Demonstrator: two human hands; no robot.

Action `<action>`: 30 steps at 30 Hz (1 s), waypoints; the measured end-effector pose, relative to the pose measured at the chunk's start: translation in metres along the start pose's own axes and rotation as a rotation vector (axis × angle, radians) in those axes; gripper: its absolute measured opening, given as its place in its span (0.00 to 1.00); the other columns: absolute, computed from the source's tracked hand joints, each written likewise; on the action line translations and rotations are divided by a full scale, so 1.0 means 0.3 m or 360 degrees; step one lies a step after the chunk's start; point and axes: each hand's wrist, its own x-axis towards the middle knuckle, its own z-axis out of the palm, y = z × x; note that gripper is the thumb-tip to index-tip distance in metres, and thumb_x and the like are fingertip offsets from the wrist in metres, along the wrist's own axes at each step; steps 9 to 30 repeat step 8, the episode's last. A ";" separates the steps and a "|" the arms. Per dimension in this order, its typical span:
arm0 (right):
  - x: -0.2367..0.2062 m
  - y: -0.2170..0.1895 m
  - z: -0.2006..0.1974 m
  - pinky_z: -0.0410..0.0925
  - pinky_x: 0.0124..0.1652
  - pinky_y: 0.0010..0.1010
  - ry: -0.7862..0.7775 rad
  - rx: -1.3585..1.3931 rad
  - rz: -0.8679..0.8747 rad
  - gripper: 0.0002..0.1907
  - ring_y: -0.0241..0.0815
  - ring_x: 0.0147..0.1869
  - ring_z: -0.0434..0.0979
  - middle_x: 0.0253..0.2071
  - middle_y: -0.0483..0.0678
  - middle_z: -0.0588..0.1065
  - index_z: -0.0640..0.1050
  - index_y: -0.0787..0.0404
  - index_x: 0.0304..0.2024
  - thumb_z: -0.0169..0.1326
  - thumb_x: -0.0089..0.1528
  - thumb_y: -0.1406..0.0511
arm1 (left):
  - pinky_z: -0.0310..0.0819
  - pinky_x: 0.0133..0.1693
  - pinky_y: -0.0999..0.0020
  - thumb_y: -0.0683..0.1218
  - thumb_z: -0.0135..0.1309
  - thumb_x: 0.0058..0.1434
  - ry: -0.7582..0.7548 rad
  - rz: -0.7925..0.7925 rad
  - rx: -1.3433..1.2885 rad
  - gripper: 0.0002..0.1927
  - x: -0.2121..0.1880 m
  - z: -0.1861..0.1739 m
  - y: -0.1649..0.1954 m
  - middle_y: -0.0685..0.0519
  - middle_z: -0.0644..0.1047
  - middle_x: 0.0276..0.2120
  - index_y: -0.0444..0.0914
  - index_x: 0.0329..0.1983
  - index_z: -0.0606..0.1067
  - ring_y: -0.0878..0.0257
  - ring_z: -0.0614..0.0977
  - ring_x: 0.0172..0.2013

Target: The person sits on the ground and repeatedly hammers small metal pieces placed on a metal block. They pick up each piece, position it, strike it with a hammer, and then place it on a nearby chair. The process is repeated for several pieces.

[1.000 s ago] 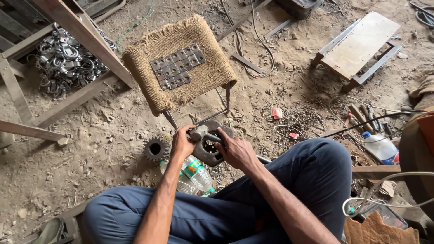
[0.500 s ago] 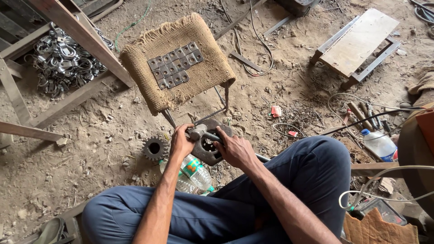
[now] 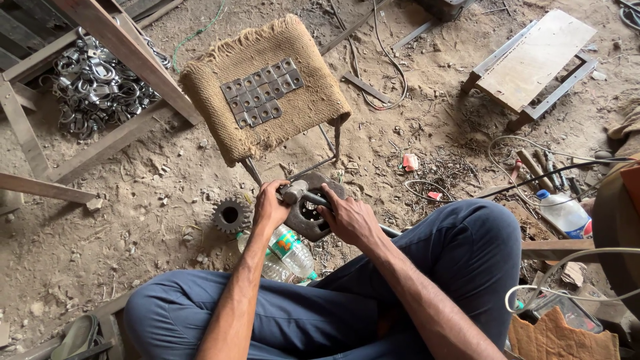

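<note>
Left hand (image 3: 269,207) clamped on grey metal cylinder (image 3: 294,192) atop dark metal housing (image 3: 311,212) | right hand (image 3: 349,220) gripping the housing's near edge | housing low over dirt floor (image 3: 133,213), between knees | since a second ago: no visible shift, grip unchanged | gear (image 3: 231,215), plastic bottle (image 3: 288,248) just beside

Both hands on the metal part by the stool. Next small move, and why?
Probably keep the right hand bracing the flat metal housing while the left hand turns the short handle: both already grip it, and the gear lies apart, untouched.
</note>
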 end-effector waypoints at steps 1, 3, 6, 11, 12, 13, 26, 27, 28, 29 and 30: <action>0.001 0.002 0.001 0.61 0.18 0.40 0.0008 0.0004 -0.0006 0.37 0.42 0.14 0.66 0.15 0.48 0.69 0.59 0.51 0.75 0.41 0.68 0.44 | 0.75 0.55 0.52 0.36 0.69 0.47 -0.0015 -0.0004 0.0001 0.30 0.006 0.003 0.000 0.41 0.72 0.57 0.41 0.55 0.77 0.49 0.78 0.55; 0.004 0.006 0.002 0.61 0.17 0.40 0.0003 0.0026 -0.0010 0.37 0.42 0.14 0.67 0.15 0.48 0.69 0.59 0.52 0.75 0.41 0.68 0.44 | 0.75 0.56 0.51 0.36 0.69 0.47 -0.0031 -0.0017 0.0005 0.30 0.010 0.004 -0.001 0.40 0.72 0.57 0.40 0.56 0.76 0.49 0.78 0.55; 0.006 0.012 0.005 0.61 0.17 0.40 0.0011 0.0047 -0.0025 0.37 0.42 0.14 0.67 0.15 0.48 0.69 0.59 0.53 0.74 0.41 0.68 0.44 | 0.74 0.56 0.51 0.36 0.68 0.49 -0.0032 -0.0031 0.0006 0.30 0.009 0.005 -0.005 0.40 0.72 0.57 0.40 0.57 0.76 0.49 0.78 0.55; 0.008 0.015 0.007 0.61 0.17 0.40 0.0002 0.0052 -0.0017 0.37 0.42 0.14 0.67 0.15 0.49 0.70 0.58 0.53 0.75 0.41 0.68 0.44 | 0.74 0.56 0.51 0.36 0.68 0.49 -0.0028 -0.0025 -0.0001 0.30 0.011 0.009 -0.003 0.39 0.72 0.58 0.40 0.57 0.76 0.49 0.78 0.55; 0.008 0.015 0.007 0.61 0.17 0.40 0.0002 0.0052 -0.0017 0.37 0.42 0.14 0.67 0.15 0.49 0.70 0.58 0.53 0.75 0.41 0.68 0.44 | 0.74 0.56 0.51 0.36 0.68 0.49 -0.0028 -0.0025 -0.0001 0.30 0.011 0.009 -0.003 0.39 0.72 0.58 0.40 0.57 0.76 0.49 0.78 0.55; 0.008 0.015 0.007 0.61 0.17 0.40 0.0002 0.0052 -0.0017 0.37 0.42 0.14 0.67 0.15 0.49 0.70 0.58 0.53 0.75 0.41 0.68 0.44 | 0.74 0.56 0.51 0.36 0.68 0.49 -0.0028 -0.0025 -0.0001 0.30 0.011 0.009 -0.003 0.39 0.72 0.58 0.40 0.57 0.76 0.49 0.78 0.55; 0.008 0.015 0.007 0.61 0.17 0.40 0.0002 0.0052 -0.0017 0.37 0.42 0.14 0.67 0.15 0.49 0.70 0.58 0.53 0.75 0.41 0.68 0.44 | 0.74 0.56 0.51 0.36 0.68 0.49 -0.0028 -0.0025 -0.0001 0.30 0.011 0.009 -0.003 0.39 0.72 0.58 0.40 0.57 0.76 0.49 0.78 0.55; 0.008 0.015 0.007 0.61 0.17 0.40 0.0002 0.0052 -0.0017 0.37 0.42 0.14 0.67 0.15 0.49 0.70 0.58 0.53 0.75 0.41 0.68 0.44 | 0.74 0.56 0.51 0.36 0.68 0.49 -0.0028 -0.0025 -0.0001 0.30 0.011 0.009 -0.003 0.39 0.72 0.58 0.40 0.57 0.76 0.49 0.78 0.55; 0.008 0.015 0.007 0.61 0.17 0.40 0.0002 0.0052 -0.0017 0.37 0.42 0.14 0.67 0.15 0.49 0.70 0.58 0.53 0.75 0.41 0.68 0.44 | 0.74 0.56 0.51 0.36 0.68 0.49 -0.0028 -0.0025 -0.0001 0.30 0.011 0.009 -0.003 0.39 0.72 0.58 0.40 0.57 0.76 0.49 0.78 0.55; 0.008 0.015 0.007 0.61 0.17 0.40 0.0002 0.0052 -0.0017 0.37 0.42 0.14 0.67 0.15 0.49 0.70 0.58 0.53 0.75 0.41 0.68 0.44 | 0.74 0.56 0.51 0.36 0.68 0.49 -0.0028 -0.0025 -0.0001 0.30 0.011 0.009 -0.003 0.39 0.72 0.58 0.40 0.57 0.76 0.49 0.78 0.55; 0.008 0.015 0.007 0.61 0.17 0.40 0.0002 0.0052 -0.0017 0.37 0.42 0.14 0.67 0.15 0.49 0.70 0.58 0.53 0.75 0.41 0.68 0.44 | 0.74 0.56 0.51 0.36 0.68 0.49 -0.0028 -0.0025 -0.0001 0.30 0.011 0.009 -0.003 0.39 0.72 0.58 0.40 0.57 0.76 0.49 0.78 0.55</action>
